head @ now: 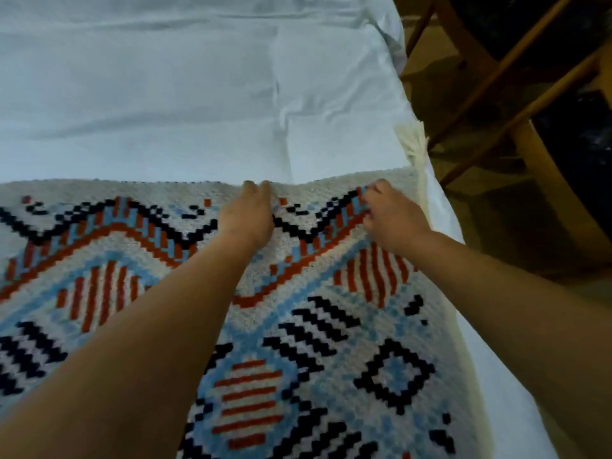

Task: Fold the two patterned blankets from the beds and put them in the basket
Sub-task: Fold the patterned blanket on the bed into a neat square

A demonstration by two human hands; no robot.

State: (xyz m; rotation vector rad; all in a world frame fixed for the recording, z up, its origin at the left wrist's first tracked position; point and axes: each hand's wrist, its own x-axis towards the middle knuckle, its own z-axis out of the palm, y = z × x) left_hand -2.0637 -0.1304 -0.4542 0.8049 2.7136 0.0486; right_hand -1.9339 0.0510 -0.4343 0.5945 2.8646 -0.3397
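In the head view, a patterned blanket [298, 326] in white, blue, red and black is spread over the near part of the bed [165, 94], reaching its right edge. Its far edge is gripped by the left hand [248, 217], fingers curled over the hem. Nearer the right edge, a fold of the blanket is pinched in the closed fingers of the right hand [390, 220].

Single head cam, wide-angle.
Looks forward and down, close over bed [198, 94], forearms entering from bottom edge.
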